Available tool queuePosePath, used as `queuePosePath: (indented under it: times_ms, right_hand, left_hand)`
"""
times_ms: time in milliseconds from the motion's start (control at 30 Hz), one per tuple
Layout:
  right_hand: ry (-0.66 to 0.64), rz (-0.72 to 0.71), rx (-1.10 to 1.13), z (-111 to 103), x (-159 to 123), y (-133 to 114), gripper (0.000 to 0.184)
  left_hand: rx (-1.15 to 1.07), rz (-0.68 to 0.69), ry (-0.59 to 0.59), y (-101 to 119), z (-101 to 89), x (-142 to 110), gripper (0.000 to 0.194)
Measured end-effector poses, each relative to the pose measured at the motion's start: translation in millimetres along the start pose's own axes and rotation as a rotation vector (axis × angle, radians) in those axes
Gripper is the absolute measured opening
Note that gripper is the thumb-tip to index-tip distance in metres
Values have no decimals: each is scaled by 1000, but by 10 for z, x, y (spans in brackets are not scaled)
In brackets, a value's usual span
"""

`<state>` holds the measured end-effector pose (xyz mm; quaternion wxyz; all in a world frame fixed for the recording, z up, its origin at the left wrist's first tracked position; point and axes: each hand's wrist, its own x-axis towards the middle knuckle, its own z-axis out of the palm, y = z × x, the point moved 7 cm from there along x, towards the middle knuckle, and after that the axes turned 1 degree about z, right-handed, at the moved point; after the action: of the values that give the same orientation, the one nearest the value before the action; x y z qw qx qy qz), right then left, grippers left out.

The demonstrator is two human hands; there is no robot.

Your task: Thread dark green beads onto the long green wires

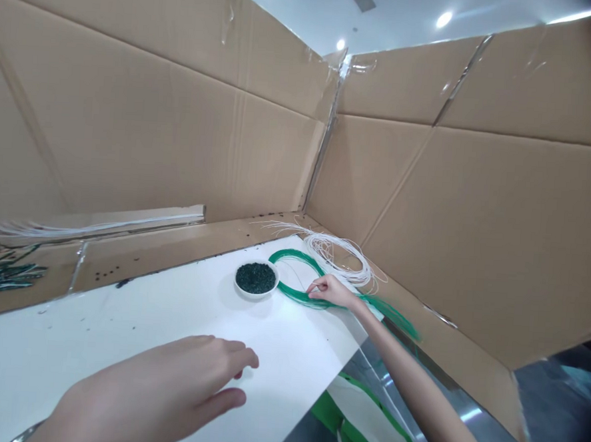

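My right hand [332, 290] reaches to a coil of thin green wire [297, 253] on the white tabletop. Its thumb and fingertips are pinched together at the coil's near edge; how many strands they grip is too small to tell. Loose green ends fan out to the right, beneath the wrist. Just left of the coil sits a white bowl [253, 297] full of dark green beads [256, 278]. In the foreground my left hand [165, 383] hovers over the table with thumb and fingers apart, holding nothing.
A coil of white wire [357, 275] lies behind the green one. Cardboard walls [191, 128] meet at the back corner. At the far left are dark green beaded strands [6, 273] and white wires [89, 227]. A green-and-white item [371, 419] is below the table's right edge.
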<state>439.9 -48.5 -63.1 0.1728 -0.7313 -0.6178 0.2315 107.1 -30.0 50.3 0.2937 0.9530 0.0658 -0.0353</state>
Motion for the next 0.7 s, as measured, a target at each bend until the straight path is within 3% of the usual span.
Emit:
queuePosePath:
  times_ms: [133, 267, 367, 467, 567, 700]
  right_hand:
    - [65, 0, 39, -47, -6, 26, 28]
    - [140, 8, 89, -135, -10, 50, 29]
    - [195, 7, 111, -212, -22, 44, 31]
    - [245, 6, 114, -283, -51, 32, 31]
    - [278, 9, 113, -317, -88, 30, 31]
    - [285, 6, 123, -274, -92, 8, 32]
  left_hand:
    - [149, 115, 31, 226, -33, 177, 27]
    - [569, 311, 137, 381, 55, 847, 19]
    - [648, 313, 188, 294, 155, 1527, 22]
    - [671, 317, 212, 184, 244, 2027, 25]
    - [643, 296, 211, 62, 294, 2278, 31]
    - [497, 303, 233, -84, 274, 2378, 31]
